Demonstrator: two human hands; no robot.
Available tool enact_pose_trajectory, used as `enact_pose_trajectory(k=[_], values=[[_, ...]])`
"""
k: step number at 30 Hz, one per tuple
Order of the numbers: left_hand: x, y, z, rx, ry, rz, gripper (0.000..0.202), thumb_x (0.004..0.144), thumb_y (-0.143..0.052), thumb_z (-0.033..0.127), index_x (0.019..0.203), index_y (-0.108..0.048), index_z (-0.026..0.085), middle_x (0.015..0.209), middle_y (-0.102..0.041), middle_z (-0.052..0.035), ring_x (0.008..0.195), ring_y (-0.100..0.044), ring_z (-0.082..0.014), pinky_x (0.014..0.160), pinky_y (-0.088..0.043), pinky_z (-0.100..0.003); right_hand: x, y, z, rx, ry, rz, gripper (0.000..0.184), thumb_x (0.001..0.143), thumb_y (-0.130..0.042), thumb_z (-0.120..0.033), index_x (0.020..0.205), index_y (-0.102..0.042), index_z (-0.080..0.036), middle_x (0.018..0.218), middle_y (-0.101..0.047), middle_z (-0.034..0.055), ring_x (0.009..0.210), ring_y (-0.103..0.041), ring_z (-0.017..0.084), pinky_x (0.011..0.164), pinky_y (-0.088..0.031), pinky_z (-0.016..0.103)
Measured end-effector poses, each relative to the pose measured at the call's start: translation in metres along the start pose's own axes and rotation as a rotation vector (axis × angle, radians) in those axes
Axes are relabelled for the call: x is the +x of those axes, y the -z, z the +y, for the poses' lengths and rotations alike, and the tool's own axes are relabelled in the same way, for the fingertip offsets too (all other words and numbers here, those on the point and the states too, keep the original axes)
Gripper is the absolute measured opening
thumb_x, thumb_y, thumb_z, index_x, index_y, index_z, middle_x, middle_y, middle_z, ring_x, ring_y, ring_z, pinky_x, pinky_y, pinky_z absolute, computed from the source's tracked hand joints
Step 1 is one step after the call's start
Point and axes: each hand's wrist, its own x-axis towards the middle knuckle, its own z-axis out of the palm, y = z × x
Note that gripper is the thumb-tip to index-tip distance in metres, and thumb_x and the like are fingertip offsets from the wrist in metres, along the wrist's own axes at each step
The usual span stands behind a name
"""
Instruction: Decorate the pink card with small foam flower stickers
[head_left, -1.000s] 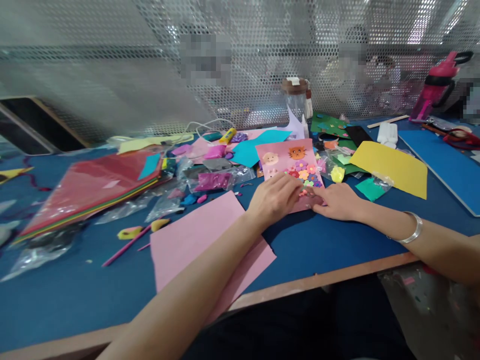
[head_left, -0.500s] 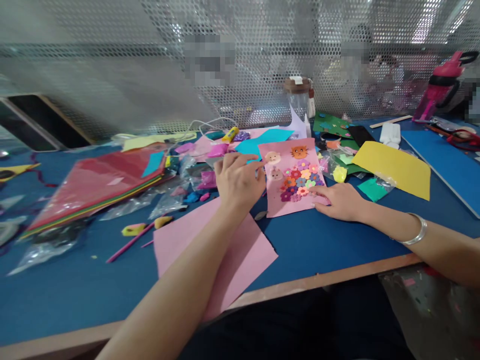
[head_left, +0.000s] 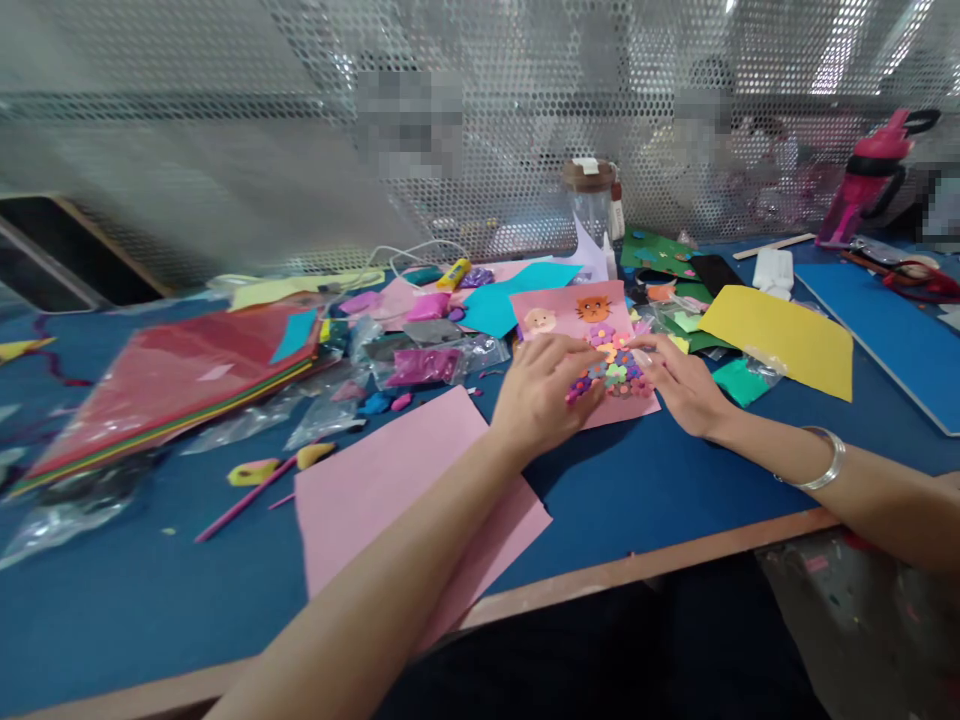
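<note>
A pink sheet (head_left: 637, 405) lies on the blue table, bearing an orange cat face (head_left: 593, 308), a pale animal face (head_left: 540, 321) and a cluster of colourful clay flowers (head_left: 616, 374). My left hand (head_left: 549, 392) rests over the left side of the sheet, its fingers stretched across toward the flowers, covering part of them. On the right edge of the cluster, my right hand (head_left: 684, 385) touches the flowers with fingers extended and apart. Under my left forearm lies a larger plain pink sheet (head_left: 390, 480).
Left of the hands are a stack of coloured sheets in plastic (head_left: 202, 370), a pink stick (head_left: 247, 497) and bags of clay (head_left: 424, 366). A yellow sheet (head_left: 787, 340), a blue board (head_left: 885, 340) and a pink bottle (head_left: 862, 180) stand or lie to the right. A clear cup (head_left: 589, 205) stands behind.
My left hand has moved right, from beside the decorated sheet to over its flowers. My right hand has shifted up from the lower flowers to the cluster's upper right.
</note>
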Motion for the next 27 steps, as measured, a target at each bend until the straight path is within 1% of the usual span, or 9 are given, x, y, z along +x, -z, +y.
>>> enact_pose_trajectory(k=[3,5,9,13,15,18,22,25,27], values=[[0.005,-0.006,0.02,-0.098,-0.121,-0.01,0.02,0.079,-0.053,0.032,0.09,-0.057,0.016,0.089,-0.06,-0.0074,0.084,-0.053,-0.0185,0.072,-0.045,-0.032,0.0,-0.004,-0.001,0.186,-0.008,-0.061,0.049,0.089,-0.01,-0.045,0.128,-0.026,-0.02,0.11,-0.053,0.0076,0.089,-0.055,0.015,0.069,-0.042,0.026],[0.007,-0.01,0.026,-0.121,-0.148,0.004,0.018,0.08,-0.052,0.031,0.088,-0.057,0.015,0.088,-0.06,-0.0075,0.084,-0.053,-0.0179,0.071,-0.046,-0.031,0.0,-0.007,0.0,0.273,-0.026,-0.128,0.049,0.089,-0.007,-0.046,0.132,-0.016,-0.023,0.12,-0.045,0.0092,0.091,-0.053,0.015,0.069,-0.044,0.027],[0.005,-0.012,0.021,-0.097,-0.102,0.023,0.014,0.082,-0.049,0.026,0.085,-0.057,0.014,0.083,-0.059,-0.0072,0.078,-0.053,-0.016,0.068,-0.047,-0.029,-0.002,-0.008,-0.001,0.386,-0.072,-0.273,0.052,0.089,-0.009,-0.046,0.135,-0.001,-0.022,0.12,-0.042,0.0119,0.076,-0.055,0.013,0.063,-0.047,0.027],[0.003,-0.009,0.013,-0.096,-0.087,-0.024,0.017,0.083,-0.048,0.023,0.092,-0.055,0.012,0.085,-0.06,-0.0089,0.078,-0.053,-0.0171,0.067,-0.048,-0.03,-0.002,-0.006,-0.006,0.484,-0.067,-0.274,0.051,0.09,-0.018,-0.041,0.134,-0.001,-0.021,0.116,-0.044,0.0115,0.08,-0.054,0.013,0.063,-0.048,0.026],[0.003,-0.008,0.011,-0.116,-0.089,-0.04,0.017,0.084,-0.045,0.021,0.093,-0.055,0.011,0.083,-0.06,-0.0087,0.076,-0.053,-0.0165,0.066,-0.047,-0.029,0.001,-0.006,-0.007,0.53,-0.106,-0.255,0.049,0.09,-0.023,-0.036,0.132,-0.006,-0.018,0.109,-0.049,0.0107,0.076,-0.056,0.012,0.061,-0.049,0.025],[0.003,-0.009,0.011,-0.152,-0.052,-0.044,0.018,0.086,-0.039,0.018,0.089,-0.055,0.011,0.076,-0.06,-0.0077,0.071,-0.052,-0.015,0.064,-0.046,-0.027,0.005,-0.006,-0.002,0.512,-0.142,-0.22,0.04,0.088,-0.029,-0.035,0.122,-0.03,-0.014,0.092,-0.056,0.0085,0.071,-0.057,0.012,0.056,-0.049,0.024],[0.003,-0.008,0.015,-0.272,0.009,-0.062,0.02,0.085,-0.037,0.016,0.083,-0.057,0.011,0.07,-0.059,-0.0061,0.064,-0.051,-0.0131,0.057,-0.043,-0.024,0.007,-0.004,0.007,0.32,0.031,-0.156,0.029,0.08,-0.049,-0.035,0.098,-0.052,-0.013,0.083,-0.06,0.0057,0.069,-0.057,0.012,0.058,-0.046,0.022],[0.003,-0.006,0.016,-0.332,0.049,-0.114,0.022,0.083,-0.038,0.016,0.072,-0.058,0.012,0.061,-0.057,-0.0043,0.058,-0.049,-0.0122,0.052,-0.039,-0.022,0.006,-0.001,0.01,0.181,0.118,-0.126,0.022,0.079,-0.05,-0.032,0.082,-0.059,-0.012,0.065,-0.059,0.0015,0.057,-0.054,0.01,0.056,-0.044,0.022],[0.003,-0.004,0.014,-0.359,0.065,-0.154,0.024,0.082,-0.039,0.017,0.066,-0.057,0.012,0.058,-0.055,-0.0032,0.055,-0.048,-0.0114,0.051,-0.038,-0.021,0.006,0.0,0.01,0.189,0.14,-0.121,0.023,0.08,-0.049,-0.032,0.076,-0.061,-0.012,0.057,-0.057,0.0002,0.052,-0.053,0.009,0.052,-0.042,0.021]])
